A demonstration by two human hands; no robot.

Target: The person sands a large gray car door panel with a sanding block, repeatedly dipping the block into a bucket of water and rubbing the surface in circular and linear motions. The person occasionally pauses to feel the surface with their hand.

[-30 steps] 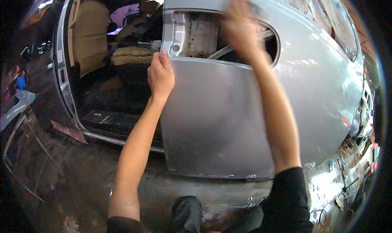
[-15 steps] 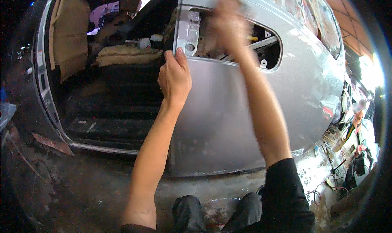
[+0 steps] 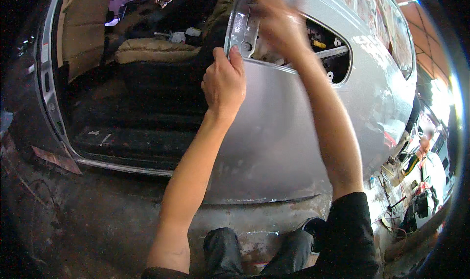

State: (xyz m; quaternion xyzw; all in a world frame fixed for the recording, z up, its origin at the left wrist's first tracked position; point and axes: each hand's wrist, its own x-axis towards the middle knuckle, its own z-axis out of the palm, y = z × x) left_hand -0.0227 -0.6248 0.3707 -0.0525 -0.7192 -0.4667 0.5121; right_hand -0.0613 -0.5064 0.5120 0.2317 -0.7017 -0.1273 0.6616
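A silver-grey car body panel point(image 3: 274, 137) with a rounded opening fills the middle. My left hand point(image 3: 225, 81) is closed round its left edge, the thumb on the outer face and the fingers curled behind. My right hand point(image 3: 281, 24) is smeared by motion in front of the opening point(image 3: 338, 56), near its upper left part. Whether that hand holds anything cannot be made out. Metal brackets and a small yellow part point(image 3: 318, 43) show inside the opening. A bare metal plate point(image 3: 241, 32) with a round hole lies beside the panel's edge, above my left thumb.
Left of the panel is the dark car interior with a tan seat cushion point(image 3: 156, 51) and a door sill point(image 3: 127, 167). Masked windows point(image 3: 367, 19) are at upper right. Hoses and tools point(image 3: 399, 205) lie on the floor at right, near another person point(image 3: 425, 144).
My left hand and the panel's edge appear slightly farther right and higher in the picture; the view has shifted too. My right hand is blurred in both frames, now slightly higher.
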